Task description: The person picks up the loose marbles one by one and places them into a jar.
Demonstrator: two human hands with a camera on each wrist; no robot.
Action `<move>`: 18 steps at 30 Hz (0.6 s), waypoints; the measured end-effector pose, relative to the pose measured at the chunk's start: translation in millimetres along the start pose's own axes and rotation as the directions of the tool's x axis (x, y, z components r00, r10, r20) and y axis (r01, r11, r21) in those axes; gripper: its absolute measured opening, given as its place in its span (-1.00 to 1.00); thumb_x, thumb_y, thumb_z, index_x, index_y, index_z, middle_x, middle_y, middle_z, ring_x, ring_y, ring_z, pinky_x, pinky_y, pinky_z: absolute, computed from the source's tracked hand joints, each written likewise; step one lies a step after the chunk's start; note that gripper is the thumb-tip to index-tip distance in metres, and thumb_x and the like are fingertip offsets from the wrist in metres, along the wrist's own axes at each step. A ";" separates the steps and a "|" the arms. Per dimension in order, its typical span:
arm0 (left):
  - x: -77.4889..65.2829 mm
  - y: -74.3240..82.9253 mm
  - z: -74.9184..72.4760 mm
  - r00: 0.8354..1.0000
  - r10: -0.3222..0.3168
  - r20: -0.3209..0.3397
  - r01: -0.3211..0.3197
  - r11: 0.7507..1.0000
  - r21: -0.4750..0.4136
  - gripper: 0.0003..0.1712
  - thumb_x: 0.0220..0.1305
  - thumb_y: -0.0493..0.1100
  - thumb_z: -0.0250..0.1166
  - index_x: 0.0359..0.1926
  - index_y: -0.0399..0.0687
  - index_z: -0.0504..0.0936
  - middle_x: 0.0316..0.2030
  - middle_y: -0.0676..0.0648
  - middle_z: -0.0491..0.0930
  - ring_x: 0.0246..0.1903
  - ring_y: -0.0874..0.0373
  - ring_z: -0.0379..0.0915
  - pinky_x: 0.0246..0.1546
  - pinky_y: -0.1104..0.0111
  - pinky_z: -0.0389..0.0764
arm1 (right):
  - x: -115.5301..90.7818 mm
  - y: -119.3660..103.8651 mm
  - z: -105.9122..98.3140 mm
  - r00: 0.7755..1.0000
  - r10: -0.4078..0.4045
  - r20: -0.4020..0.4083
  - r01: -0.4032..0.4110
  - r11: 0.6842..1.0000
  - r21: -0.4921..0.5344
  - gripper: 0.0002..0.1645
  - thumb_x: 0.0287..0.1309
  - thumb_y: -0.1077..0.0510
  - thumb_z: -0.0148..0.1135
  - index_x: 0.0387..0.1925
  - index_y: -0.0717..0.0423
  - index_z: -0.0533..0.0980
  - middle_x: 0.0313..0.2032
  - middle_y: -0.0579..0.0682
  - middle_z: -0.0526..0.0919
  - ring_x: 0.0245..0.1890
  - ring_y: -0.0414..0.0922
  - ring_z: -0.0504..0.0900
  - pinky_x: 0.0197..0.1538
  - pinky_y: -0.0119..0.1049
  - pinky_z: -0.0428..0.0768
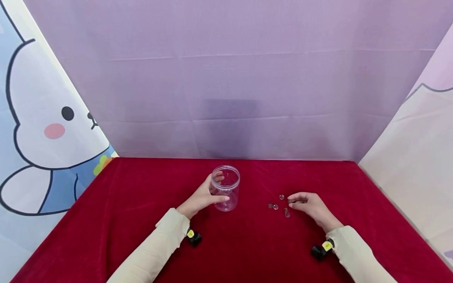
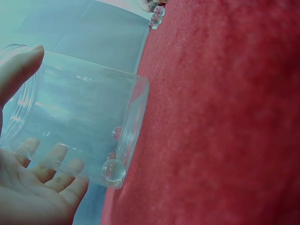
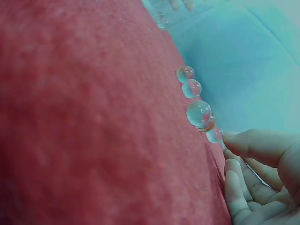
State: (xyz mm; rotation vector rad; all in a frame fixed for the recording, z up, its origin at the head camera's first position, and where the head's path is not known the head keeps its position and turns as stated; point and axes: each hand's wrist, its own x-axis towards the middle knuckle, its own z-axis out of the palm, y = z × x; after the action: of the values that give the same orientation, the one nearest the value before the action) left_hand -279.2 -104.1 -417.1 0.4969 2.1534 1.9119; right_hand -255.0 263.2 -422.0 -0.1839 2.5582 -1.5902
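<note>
My left hand (image 1: pixel 207 194) grips a clear plastic jar (image 1: pixel 231 196), thumb on the near side and fingers round the far side. The jar stands upright with its mouth uncovered, its base right at the red cloth. In the left wrist view, clear glass marbles (image 2: pixel 113 170) lie at its bottom. To the right, my right hand (image 1: pixel 311 206) pinches a marble (image 1: pixel 290 201) between thumb and fingertips, low over the cloth; in the right wrist view the thumb mostly hides it. Several loose marbles (image 3: pixel 198 113) lie just left of those fingertips.
A red velvety cloth (image 1: pixel 247 251) covers the table. Behind it rises a purple fabric backdrop (image 1: pixel 230 78). A printed panel with a cartoon animal (image 1: pixel 53 118) borders the left side, and a pale panel (image 1: pixel 417 165) the right.
</note>
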 end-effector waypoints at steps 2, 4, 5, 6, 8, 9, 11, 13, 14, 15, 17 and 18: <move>0.6 1.6 0.0 1.000 -0.011 0.008 0.011 1.000 -0.001 -0.03 0.04 -0.33 0.39 0.39 0.04 0.04 0.37 -0.20 0.11 0.36 -0.11 0.00 0.29 0.03 0.20 | -0.5 0.3 -1.7 1.000 0.005 0.000 -0.005 1.000 0.010 -0.65 0.07 0.28 0.30 -0.09 0.41 0.55 -0.29 0.01 0.70 -0.35 -0.33 0.61 -0.25 -0.46 0.54; -0.1 4.9 0.0 1.000 -0.025 0.017 0.025 1.000 0.000 -0.02 0.04 -0.34 0.39 0.40 0.01 0.02 0.37 -0.20 0.10 0.37 -0.13 -0.01 0.28 0.03 0.21 | -0.9 0.0 -2.8 1.000 0.007 -0.003 -0.007 1.000 0.019 -0.63 0.07 0.28 0.30 -0.09 0.42 0.54 -0.28 -0.01 0.70 -0.35 -0.32 0.60 -0.25 -0.45 0.53; -1.8 8.3 0.3 0.999 -0.029 0.020 0.029 1.000 0.001 -0.01 0.05 -0.34 0.38 0.40 0.00 0.02 0.37 -0.20 0.10 0.37 -0.13 -0.01 0.28 0.02 0.21 | -1.0 -0.3 -2.9 1.000 0.010 -0.007 -0.010 1.000 0.025 -0.63 0.06 0.28 0.31 -0.09 0.41 0.55 -0.28 -0.01 0.70 -0.35 -0.32 0.59 -0.25 -0.45 0.53; -3.3 11.5 0.5 0.999 -0.032 0.023 0.032 0.999 0.001 -0.01 0.04 -0.34 0.39 0.41 -0.02 0.01 0.36 -0.19 0.10 0.37 -0.14 -0.02 0.28 0.03 0.22 | -1.2 -0.8 -3.1 1.000 0.007 -0.005 -0.007 1.000 0.027 -0.62 0.06 0.27 0.31 -0.08 0.41 0.54 -0.27 -0.01 0.70 -0.34 -0.32 0.59 -0.25 -0.45 0.53; -7.0 19.2 1.2 0.999 -0.036 0.025 0.036 0.999 0.009 0.00 0.04 -0.32 0.39 0.41 -0.03 0.00 0.36 -0.18 0.12 0.37 -0.13 -0.01 0.27 0.04 0.23 | -1.5 -2.2 -2.8 1.000 0.003 -0.008 -0.003 0.999 0.035 -0.61 0.05 0.26 0.32 -0.08 0.41 0.54 -0.26 0.00 0.70 -0.34 -0.32 0.58 -0.25 -0.45 0.53; -8.8 22.8 1.7 0.999 -0.035 0.025 0.034 0.999 0.011 -0.01 0.04 -0.31 0.40 0.41 -0.04 0.01 0.35 -0.17 0.13 0.37 -0.13 -0.01 0.27 0.04 0.24 | -1.7 -3.1 -2.5 1.000 0.001 -0.011 -0.001 0.999 0.038 -0.61 0.05 0.26 0.33 -0.08 0.41 0.54 -0.26 0.01 0.70 -0.34 -0.32 0.57 -0.25 -0.45 0.52; -11.8 28.0 2.7 0.999 -0.027 0.023 0.027 1.000 0.010 -0.02 0.05 -0.30 0.40 0.40 -0.05 0.02 0.34 -0.17 0.15 0.36 -0.14 0.00 0.27 0.05 0.24 | -2.2 -5.2 -1.6 1.000 -0.009 -0.012 0.009 0.999 0.038 -0.60 0.05 0.25 0.33 -0.08 0.41 0.54 -0.24 0.03 0.69 -0.33 -0.32 0.57 -0.25 -0.45 0.52; -12.9 28.9 2.9 0.999 -0.025 0.024 0.025 1.000 0.010 -0.02 0.05 -0.29 0.40 0.40 -0.05 0.02 0.34 -0.17 0.16 0.36 -0.15 0.01 0.26 0.05 0.25 | -3.1 -7.7 -0.4 1.000 -0.020 -0.011 0.020 0.999 0.041 -0.60 0.05 0.24 0.33 -0.08 0.41 0.54 -0.23 0.07 0.69 -0.33 -0.32 0.56 -0.25 -0.44 0.52; -12.8 28.2 2.9 0.999 -0.024 0.025 0.024 1.000 0.008 -0.02 0.05 -0.29 0.40 0.40 -0.06 0.03 0.34 -0.18 0.16 0.35 -0.16 0.02 0.26 0.05 0.25 | -3.6 -9.1 0.3 1.000 -0.027 -0.011 0.027 0.999 0.044 -0.59 0.06 0.24 0.34 -0.07 0.41 0.54 -0.22 0.09 0.69 -0.33 -0.31 0.56 -0.25 -0.44 0.53; -12.0 26.6 2.6 0.999 -0.024 0.027 0.024 1.000 0.001 -0.02 0.04 -0.30 0.40 0.40 -0.06 0.03 0.34 -0.19 0.15 0.35 -0.16 0.02 0.26 0.05 0.25 | -4.0 -10.4 1.0 0.999 -0.033 -0.010 0.033 0.998 0.047 -0.59 0.06 0.23 0.33 -0.07 0.40 0.54 -0.21 0.11 0.69 -0.33 -0.31 0.57 -0.24 -0.44 0.53; -8.4 18.4 1.3 0.999 -0.019 0.026 0.019 1.000 -0.003 -0.01 0.03 -0.30 0.41 0.40 -0.01 0.03 0.35 -0.19 0.14 0.35 -0.15 0.02 0.26 0.05 0.26 | -4.4 -13.7 2.8 0.999 -0.042 -0.008 0.042 0.998 0.056 -0.59 0.08 0.22 0.33 -0.06 0.40 0.54 -0.19 0.15 0.68 -0.33 -0.30 0.58 -0.24 -0.43 0.55; -6.5 14.4 0.6 1.000 -0.014 0.023 0.014 1.000 -0.003 -0.01 0.03 -0.28 0.42 0.40 0.01 0.03 0.35 -0.19 0.13 0.35 -0.14 0.02 0.26 0.05 0.26 | -4.2 -15.1 3.9 0.999 -0.041 -0.011 0.042 0.998 0.056 -0.59 0.08 0.21 0.33 -0.06 0.38 0.54 -0.18 0.15 0.68 -0.32 -0.29 0.58 -0.23 -0.42 0.55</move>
State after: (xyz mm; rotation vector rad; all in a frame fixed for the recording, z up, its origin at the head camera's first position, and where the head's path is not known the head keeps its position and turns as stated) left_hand -271.5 -104.8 -403.3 0.4995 2.1340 1.8920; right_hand -249.6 253.9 -410.0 -0.2260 2.5293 -1.6791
